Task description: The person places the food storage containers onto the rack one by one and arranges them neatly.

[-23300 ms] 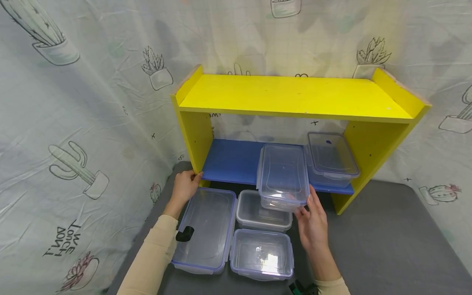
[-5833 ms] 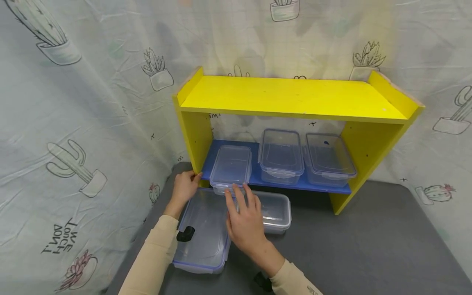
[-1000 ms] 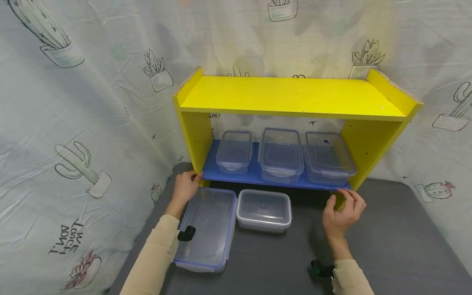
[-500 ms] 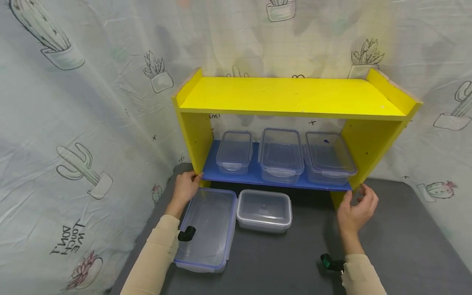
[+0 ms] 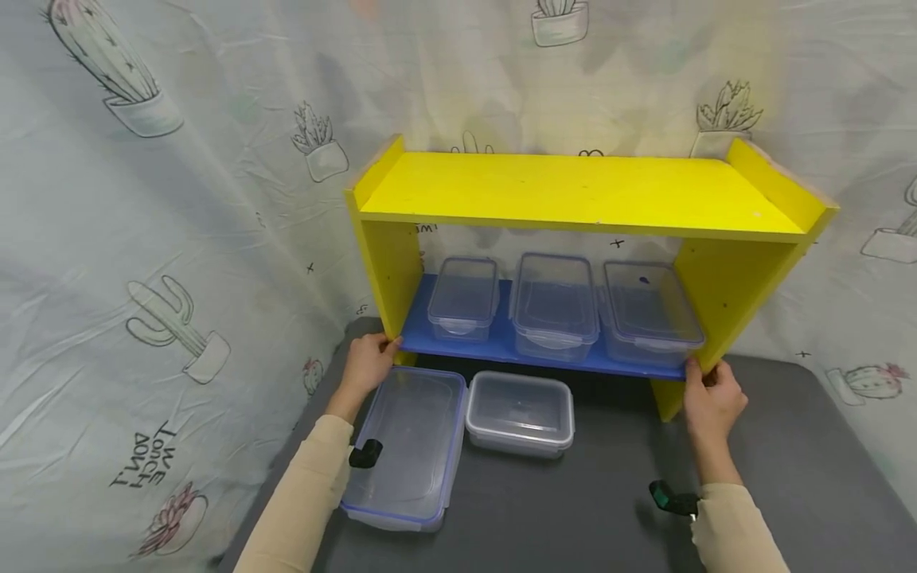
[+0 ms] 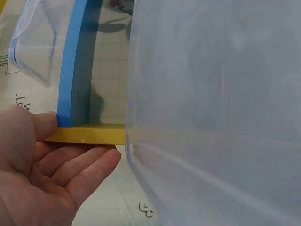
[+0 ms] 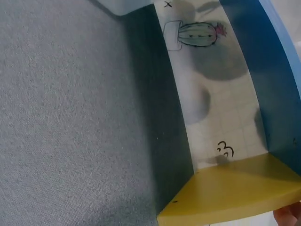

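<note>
A yellow shelf unit with a blue lower board stands before me in the head view. My left hand pinches its left side panel at the board's corner; the left wrist view shows the thumb by the blue edge and the fingers behind the yellow panel. At the opposite end, my right hand grips the right panel's front edge between thumb and fingers. Three lidded clear plastic containers sit in a row on the blue board: a small one, a taller one and one at right.
In front of the unit, a large blue-rimmed container lies by my left forearm on the grey tabletop. Beside it is a smaller clear-lidded container. A cactus-print curtain hangs behind and at left.
The middle container, then the small left one, went onto the blue board under my right hand. That hand then moved right and now grips the right panel. The left hand has kept its hold.
</note>
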`<state>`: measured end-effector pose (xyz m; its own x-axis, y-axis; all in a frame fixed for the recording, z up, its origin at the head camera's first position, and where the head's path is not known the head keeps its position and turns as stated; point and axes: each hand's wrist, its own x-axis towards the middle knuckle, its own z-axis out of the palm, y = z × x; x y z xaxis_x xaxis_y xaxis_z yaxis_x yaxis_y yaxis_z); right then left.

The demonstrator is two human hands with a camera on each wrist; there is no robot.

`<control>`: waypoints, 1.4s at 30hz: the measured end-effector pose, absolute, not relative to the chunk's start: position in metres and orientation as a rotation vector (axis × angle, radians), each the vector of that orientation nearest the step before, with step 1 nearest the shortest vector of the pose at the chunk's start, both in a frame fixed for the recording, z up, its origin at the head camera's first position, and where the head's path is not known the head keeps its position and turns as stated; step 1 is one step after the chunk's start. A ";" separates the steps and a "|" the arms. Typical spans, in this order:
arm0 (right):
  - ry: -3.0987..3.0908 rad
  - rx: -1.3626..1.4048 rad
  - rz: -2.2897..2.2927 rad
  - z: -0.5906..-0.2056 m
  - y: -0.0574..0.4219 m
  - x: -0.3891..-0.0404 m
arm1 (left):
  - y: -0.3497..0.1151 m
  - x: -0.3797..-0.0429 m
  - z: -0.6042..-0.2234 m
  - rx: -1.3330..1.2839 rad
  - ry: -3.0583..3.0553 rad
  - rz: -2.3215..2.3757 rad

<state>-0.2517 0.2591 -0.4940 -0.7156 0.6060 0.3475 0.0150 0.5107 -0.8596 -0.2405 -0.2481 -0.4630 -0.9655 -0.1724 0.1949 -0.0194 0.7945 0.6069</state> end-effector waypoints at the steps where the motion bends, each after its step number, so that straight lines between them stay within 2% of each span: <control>1: -2.151 -0.507 1.179 -0.494 0.261 -0.252 | -0.248 -0.240 -0.463 0.150 -2.754 -0.928; 10: -2.230 -0.439 1.114 -0.494 0.270 -0.255 | -0.257 -0.218 -0.455 0.110 -2.908 -0.966; 20: -2.179 -0.447 1.202 -0.503 0.270 -0.253 | -0.266 -0.161 -0.464 0.012 -2.612 -1.034; 25: -2.142 -0.466 1.239 -0.505 0.270 -0.252 | -0.272 -0.133 -0.463 0.020 -2.709 -1.017; 42: -2.155 -0.438 1.241 -0.508 0.269 -0.254 | -0.269 -0.048 -0.502 0.402 -2.747 -1.265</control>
